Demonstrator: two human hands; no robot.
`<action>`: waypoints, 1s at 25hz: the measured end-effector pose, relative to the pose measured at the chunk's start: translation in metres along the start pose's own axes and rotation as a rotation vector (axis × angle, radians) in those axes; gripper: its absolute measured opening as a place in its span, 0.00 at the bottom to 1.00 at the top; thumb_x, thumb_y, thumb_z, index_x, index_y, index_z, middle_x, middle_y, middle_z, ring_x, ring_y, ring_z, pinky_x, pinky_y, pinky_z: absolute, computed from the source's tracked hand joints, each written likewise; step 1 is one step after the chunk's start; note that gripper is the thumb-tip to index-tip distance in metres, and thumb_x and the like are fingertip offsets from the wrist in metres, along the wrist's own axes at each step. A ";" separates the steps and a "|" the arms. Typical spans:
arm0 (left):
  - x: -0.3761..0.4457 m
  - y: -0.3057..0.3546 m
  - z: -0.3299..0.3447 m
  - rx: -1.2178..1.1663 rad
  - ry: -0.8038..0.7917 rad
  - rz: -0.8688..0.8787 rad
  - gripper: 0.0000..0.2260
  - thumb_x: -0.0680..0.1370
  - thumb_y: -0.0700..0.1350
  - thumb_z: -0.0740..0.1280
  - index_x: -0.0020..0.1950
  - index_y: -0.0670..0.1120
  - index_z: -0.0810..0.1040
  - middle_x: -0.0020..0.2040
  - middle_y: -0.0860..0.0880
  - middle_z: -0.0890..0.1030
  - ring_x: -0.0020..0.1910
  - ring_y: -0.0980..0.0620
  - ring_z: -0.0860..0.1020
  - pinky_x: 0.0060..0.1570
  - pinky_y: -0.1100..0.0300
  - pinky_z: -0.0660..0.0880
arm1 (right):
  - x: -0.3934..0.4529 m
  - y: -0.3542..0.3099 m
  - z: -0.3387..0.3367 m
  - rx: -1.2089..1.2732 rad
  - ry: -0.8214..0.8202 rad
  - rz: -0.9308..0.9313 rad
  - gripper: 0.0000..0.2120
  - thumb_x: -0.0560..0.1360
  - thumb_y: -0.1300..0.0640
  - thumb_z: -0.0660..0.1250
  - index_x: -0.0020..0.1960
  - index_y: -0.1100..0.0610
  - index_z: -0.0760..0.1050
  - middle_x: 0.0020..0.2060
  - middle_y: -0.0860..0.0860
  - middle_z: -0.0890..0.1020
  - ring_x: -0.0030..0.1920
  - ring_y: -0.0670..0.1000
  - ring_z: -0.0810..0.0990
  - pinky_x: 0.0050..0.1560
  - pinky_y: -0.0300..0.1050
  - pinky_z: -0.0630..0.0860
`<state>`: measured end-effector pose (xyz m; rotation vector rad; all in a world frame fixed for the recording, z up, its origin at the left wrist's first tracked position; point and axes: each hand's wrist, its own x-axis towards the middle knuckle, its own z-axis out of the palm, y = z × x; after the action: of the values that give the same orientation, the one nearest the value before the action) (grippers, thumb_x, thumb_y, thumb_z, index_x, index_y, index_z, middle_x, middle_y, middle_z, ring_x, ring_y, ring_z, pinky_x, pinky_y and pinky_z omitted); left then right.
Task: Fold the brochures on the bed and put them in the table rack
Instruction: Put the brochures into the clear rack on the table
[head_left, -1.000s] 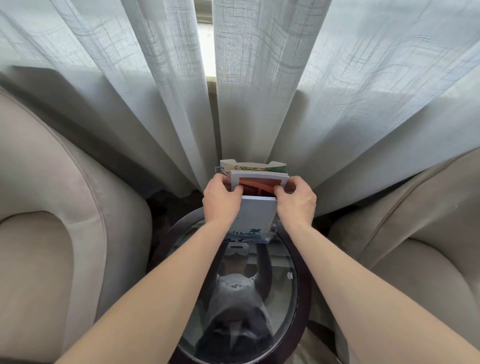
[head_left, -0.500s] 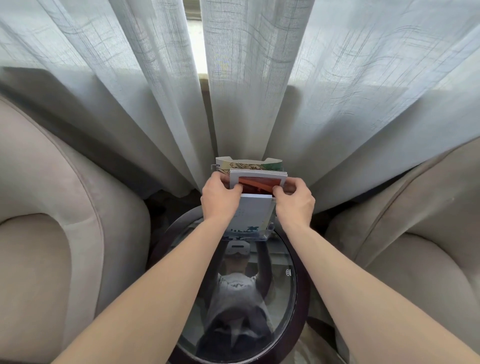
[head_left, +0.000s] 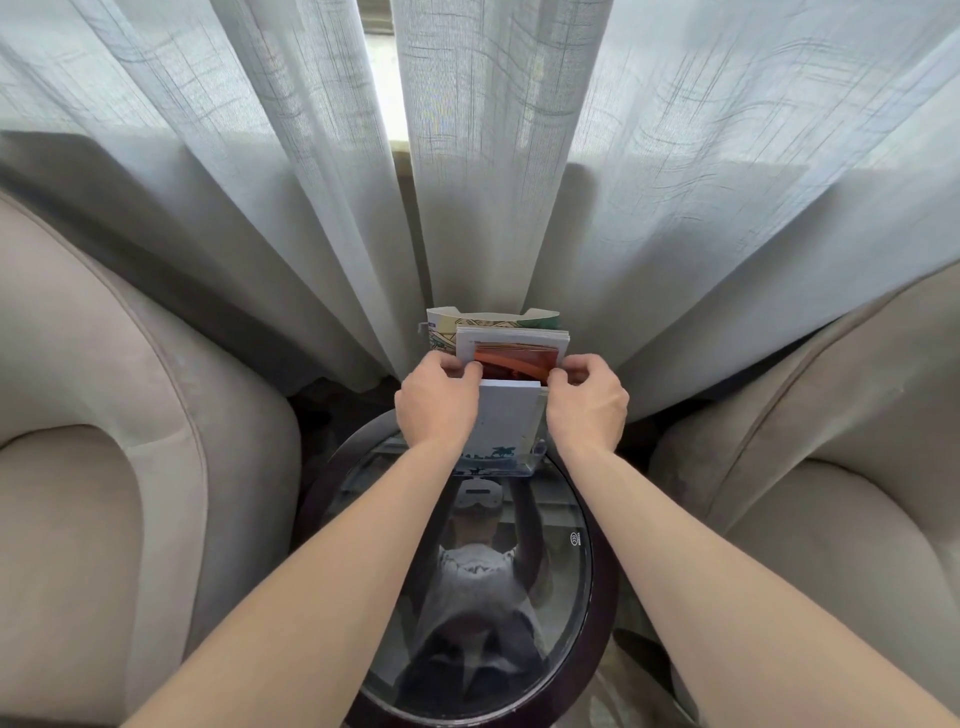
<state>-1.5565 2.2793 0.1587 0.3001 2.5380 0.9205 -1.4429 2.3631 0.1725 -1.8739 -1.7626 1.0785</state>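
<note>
A clear table rack (head_left: 522, 464) stands at the far edge of the round glass table (head_left: 582, 561). It holds a pale blue-white brochure (head_left: 506, 415) in its front tier and a taller patterned brochure (head_left: 441, 332) at the back. Between them sits a folded brochure with an orange-red cover (head_left: 517, 356). My left hand (head_left: 434, 402) pinches its left edge and my right hand (head_left: 587, 405) pinches its right edge. Its lower part is hidden behind the front brochure.
Beige armchairs flank the table, one on the left (head_left: 93, 467) and one on the right (head_left: 831, 457). Sheer grey curtains (head_left: 493, 182) hang right behind the rack. The glass top reflects me and my headset.
Both hands keep their grip on the orange-red brochure; it sits slightly lower in the rack. The view has shifted a little.
</note>
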 end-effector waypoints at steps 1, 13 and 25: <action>-0.002 -0.001 0.001 0.054 0.018 0.049 0.11 0.76 0.59 0.65 0.53 0.56 0.81 0.50 0.54 0.84 0.51 0.50 0.79 0.54 0.49 0.77 | 0.000 0.001 0.000 -0.010 -0.008 -0.012 0.05 0.77 0.51 0.66 0.51 0.45 0.80 0.44 0.44 0.83 0.46 0.49 0.79 0.47 0.44 0.76; -0.002 0.008 0.007 0.196 0.053 0.233 0.11 0.79 0.56 0.64 0.49 0.55 0.85 0.43 0.56 0.85 0.44 0.52 0.78 0.54 0.55 0.65 | -0.003 0.004 -0.006 0.000 -0.001 -0.022 0.13 0.78 0.54 0.64 0.58 0.48 0.83 0.51 0.46 0.86 0.51 0.50 0.81 0.51 0.40 0.73; -0.001 0.004 -0.003 -0.027 -0.011 0.004 0.10 0.76 0.57 0.69 0.53 0.55 0.73 0.52 0.54 0.81 0.52 0.50 0.78 0.53 0.47 0.78 | -0.003 0.002 0.001 0.004 -0.001 -0.076 0.14 0.81 0.51 0.62 0.62 0.50 0.81 0.55 0.49 0.84 0.50 0.49 0.78 0.52 0.40 0.71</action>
<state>-1.5569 2.2807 0.1637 0.3009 2.5134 0.9517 -1.4423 2.3600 0.1713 -1.7889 -1.8158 1.0545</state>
